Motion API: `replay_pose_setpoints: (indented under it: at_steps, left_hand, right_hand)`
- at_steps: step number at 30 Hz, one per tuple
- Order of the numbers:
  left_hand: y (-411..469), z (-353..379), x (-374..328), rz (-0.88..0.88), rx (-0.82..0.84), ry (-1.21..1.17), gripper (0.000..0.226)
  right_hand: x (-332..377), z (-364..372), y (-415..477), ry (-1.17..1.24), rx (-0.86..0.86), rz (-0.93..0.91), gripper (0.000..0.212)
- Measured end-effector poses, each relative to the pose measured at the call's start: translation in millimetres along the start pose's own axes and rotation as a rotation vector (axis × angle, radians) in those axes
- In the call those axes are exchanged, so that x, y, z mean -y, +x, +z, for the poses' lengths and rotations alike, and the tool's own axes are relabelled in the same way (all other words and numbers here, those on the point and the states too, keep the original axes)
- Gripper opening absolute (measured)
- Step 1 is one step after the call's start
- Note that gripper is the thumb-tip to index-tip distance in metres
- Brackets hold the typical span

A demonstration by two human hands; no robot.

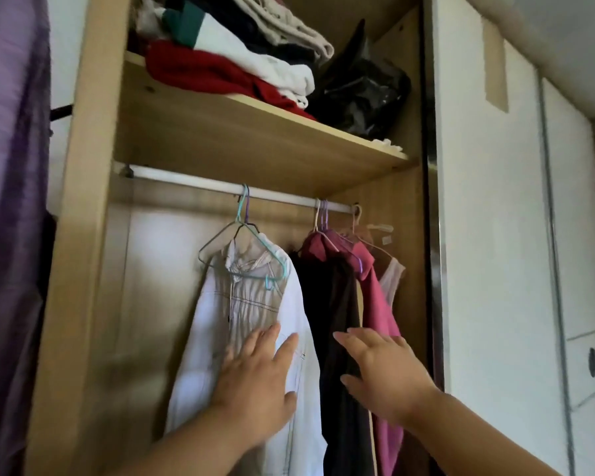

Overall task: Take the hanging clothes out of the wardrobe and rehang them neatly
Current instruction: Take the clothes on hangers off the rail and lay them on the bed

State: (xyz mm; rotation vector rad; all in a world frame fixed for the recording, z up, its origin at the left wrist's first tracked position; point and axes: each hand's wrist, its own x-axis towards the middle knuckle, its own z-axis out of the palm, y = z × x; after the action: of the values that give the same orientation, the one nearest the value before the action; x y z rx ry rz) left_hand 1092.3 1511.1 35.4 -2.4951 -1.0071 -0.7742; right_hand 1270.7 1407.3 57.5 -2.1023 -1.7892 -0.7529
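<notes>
Inside the open wooden wardrobe [83, 235] a white rail [193, 182] carries several hangers. A white denim jacket [255, 304] hangs near the middle on a teal hanger [255, 245]. To its right hang a black garment [330, 321], a pink garment [378, 304] and a pale top [392, 276], bunched at the rail's right end. My left hand [258, 383] lies flat with straight fingers on the white jacket. My right hand [382, 369] is spread open against the black and pink garments. Neither hand grips anything.
The shelf [255, 132] above the rail holds folded clothes [237, 56] and a black plastic bag [364, 94]. A white sliding door [495, 235] stands to the right. Purple cloth [11, 201] hangs outside the wardrobe at the far left.
</notes>
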Motion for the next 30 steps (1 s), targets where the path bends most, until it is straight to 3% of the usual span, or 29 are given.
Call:
replay_pose_setpoints:
  at_steps: [4,12,16,27,30]
  left_hand:
    - [33,-24,26,-0.067,-0.103,0.068,0.077]
    - [73,-26,76,-0.171,-0.162,0.143,0.073]
    - [86,-25,88,-0.221,-0.145,0.143,0.075]
    - [117,-45,92,-0.221,-0.167,0.164,0.072]
    - [117,-50,92,-0.223,-0.173,0.173,0.068]
  right_hand:
    - [8,-16,68,0.042,-0.119,-0.107,0.065]
    - [23,-19,165,0.192,-0.221,-0.105,0.054]
    - [25,-22,198,0.213,-0.191,-0.074,0.037]
    - [30,-17,234,0.238,-0.118,-0.079,0.031]
    - [36,-21,235,0.169,-0.104,-0.019,0.042]
